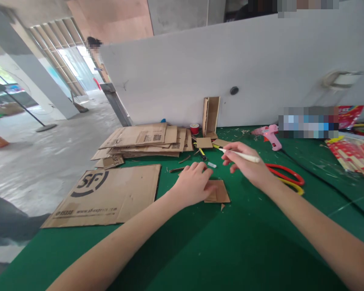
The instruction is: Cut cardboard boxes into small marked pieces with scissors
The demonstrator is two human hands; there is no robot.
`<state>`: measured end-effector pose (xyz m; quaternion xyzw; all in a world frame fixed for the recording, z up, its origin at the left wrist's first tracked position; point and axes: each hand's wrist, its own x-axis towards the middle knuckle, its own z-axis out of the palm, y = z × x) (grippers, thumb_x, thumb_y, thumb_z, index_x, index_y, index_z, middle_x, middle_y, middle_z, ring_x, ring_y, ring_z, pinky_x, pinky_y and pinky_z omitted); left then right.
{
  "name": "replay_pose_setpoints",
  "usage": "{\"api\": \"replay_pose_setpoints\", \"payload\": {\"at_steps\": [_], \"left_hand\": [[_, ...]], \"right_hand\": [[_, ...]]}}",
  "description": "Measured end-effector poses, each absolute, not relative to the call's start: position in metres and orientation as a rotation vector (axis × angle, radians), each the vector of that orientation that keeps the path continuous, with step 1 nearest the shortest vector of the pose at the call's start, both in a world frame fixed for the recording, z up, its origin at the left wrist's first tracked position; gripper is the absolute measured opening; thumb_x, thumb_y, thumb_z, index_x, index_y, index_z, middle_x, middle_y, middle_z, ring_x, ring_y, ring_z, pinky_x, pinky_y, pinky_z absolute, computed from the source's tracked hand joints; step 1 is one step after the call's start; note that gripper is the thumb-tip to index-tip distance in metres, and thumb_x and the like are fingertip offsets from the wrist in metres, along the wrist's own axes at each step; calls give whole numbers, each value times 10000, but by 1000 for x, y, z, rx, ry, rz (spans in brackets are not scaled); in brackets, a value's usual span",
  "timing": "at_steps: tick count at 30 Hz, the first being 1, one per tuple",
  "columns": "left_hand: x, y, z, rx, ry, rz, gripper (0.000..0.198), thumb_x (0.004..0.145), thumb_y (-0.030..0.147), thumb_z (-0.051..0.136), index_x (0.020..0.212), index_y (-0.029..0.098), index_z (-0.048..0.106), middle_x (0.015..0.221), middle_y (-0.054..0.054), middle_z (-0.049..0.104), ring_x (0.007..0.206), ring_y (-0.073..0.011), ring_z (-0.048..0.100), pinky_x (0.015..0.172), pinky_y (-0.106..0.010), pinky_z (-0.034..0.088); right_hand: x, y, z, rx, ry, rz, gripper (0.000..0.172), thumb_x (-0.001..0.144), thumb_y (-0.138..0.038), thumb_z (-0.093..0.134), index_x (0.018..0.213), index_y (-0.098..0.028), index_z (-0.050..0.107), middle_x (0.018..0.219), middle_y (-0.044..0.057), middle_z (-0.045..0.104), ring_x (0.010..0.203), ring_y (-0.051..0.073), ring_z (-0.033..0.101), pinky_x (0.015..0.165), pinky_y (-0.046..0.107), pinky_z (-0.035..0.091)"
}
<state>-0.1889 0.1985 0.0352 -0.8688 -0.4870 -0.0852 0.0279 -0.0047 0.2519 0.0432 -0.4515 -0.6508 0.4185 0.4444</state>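
My right hand (244,161) is closed around a white pen (245,156), its tip pointing left above the table. A small square of cardboard (221,192) lies on the green table, with another piece or flap showing on it. Over its left edge rests my left hand (194,184), thumb across the cardboard and fingers bent but apart, gripping nothing I can see. Just beyond those fingers is a small whitish pen cap (212,165). A yellow-and-black utility knife (203,154) lies further back, near another small cardboard piece (204,142).
Flattened cardboard (139,139) is stacked at back left, behind a large printed sheet (115,196). A narrow cardboard box (212,115) stands against the white panel beside a red spool (194,128). Right are a pink glue gun (271,135), red-handled scissors (288,173) and packaged sticks (352,155).
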Motion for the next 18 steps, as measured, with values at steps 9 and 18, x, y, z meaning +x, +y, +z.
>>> {"api": "replay_pose_setpoints", "payload": {"at_steps": [9,18], "left_hand": [[-194,180,34,-2748,-1553,-192,315,882,437,480,1086,212,563,1015,-73,563,945,-242,550,742,-354,480],[-209,168,26,-2965,-1413,-355,265,880,405,496,1052,216,566,1114,-69,552,1011,-225,535,852,-370,455]], "right_hand": [[-8,235,23,-1031,-2365,704,226,934,-348,401,963,-245,600,928,33,683,851,209,638,722,315,460],[14,195,7,-1094,-2363,740,551,792,-465,621,1279,-281,440,1257,89,548,1156,268,517,948,428,432]]}}
